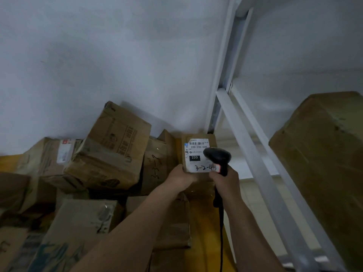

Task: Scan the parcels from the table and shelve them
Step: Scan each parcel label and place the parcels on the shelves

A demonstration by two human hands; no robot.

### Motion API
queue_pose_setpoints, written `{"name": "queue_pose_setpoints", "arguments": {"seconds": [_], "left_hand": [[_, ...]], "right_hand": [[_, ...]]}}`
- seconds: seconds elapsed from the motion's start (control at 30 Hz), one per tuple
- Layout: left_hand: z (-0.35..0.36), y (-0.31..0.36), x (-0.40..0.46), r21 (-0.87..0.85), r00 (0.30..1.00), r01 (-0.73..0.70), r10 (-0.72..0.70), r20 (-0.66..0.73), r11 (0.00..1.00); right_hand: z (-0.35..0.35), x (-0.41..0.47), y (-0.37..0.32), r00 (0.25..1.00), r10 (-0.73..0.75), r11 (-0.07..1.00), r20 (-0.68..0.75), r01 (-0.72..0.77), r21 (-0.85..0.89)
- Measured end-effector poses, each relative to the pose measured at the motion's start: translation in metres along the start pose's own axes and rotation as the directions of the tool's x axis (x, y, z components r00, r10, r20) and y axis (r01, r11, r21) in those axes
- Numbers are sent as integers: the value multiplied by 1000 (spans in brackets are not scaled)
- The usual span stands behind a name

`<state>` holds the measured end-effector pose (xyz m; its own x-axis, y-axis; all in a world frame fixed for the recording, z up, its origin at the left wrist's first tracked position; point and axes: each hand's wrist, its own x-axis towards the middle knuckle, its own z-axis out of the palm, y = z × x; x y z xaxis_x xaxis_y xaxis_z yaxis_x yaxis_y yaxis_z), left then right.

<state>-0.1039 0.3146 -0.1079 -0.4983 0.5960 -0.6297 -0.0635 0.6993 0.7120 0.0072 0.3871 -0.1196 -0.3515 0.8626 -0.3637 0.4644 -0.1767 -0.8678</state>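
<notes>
The left hand [181, 176] grips the small parcel [198, 154] by its lower edge; the right hand [225, 180] clasps the barcode scanner [217, 157] just before its label [197, 155]. Better to aim higher, squarely at the barcode.

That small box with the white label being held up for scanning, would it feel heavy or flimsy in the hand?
Probably light: the left hand holds the small box up alone, gripping one lower corner, while the right hand holds the scanner. Likely stiff, since its cardboard faces look flat and the label lies smooth. A one-corner grip might let it twist or slip.
</notes>
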Motion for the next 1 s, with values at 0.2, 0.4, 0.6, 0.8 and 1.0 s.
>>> {"name": "queue_pose_setpoints", "arguments": {"seconds": [0.2,0.4,0.6,0.8,1.0], "left_hand": [[-19,8,-19,-168,998,-56,50,-44,984],[-43,18,-60,-323,979,-195,166,-116,926],[-59,15,-126,-400,938,-342,284,-199,850],[-57,-10,-213,-447,895,-444,363,-260,776],[-34,-57,-290,-473,881,-470,361,-305,746]], "right_hand": [[-2,-21,-20,996,-86,996,6,86,-30],[-15,-62,-62,980,-201,979,9,201,30],[-43,-130,-102,928,-372,922,34,365,131],[-64,-207,-103,880,-472,872,57,457,178],[-81,-281,-72,862,-504,853,60,486,189]]}}
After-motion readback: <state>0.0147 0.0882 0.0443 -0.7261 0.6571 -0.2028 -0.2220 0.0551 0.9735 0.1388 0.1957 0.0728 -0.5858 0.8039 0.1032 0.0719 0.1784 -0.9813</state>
